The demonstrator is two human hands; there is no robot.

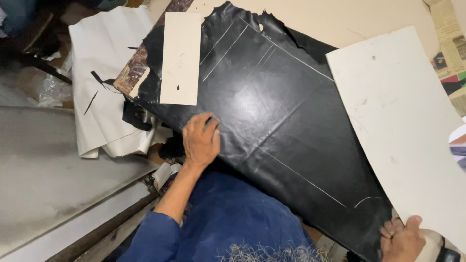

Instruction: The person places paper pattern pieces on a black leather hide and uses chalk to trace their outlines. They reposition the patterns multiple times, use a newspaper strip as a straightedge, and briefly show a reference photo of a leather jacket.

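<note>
left hand (201,140) flat on black leather sheet (272,126) | right hand (402,238) grips white board (407,126)

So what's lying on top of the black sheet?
A cream card lies on the black sheet, the left hand presses it, and a white board overlaps its edge. Underneath is hidden.

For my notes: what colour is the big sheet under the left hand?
Glossy black leather sheet, in the head view.

Blue rolled sleeve, blue garment
</note>
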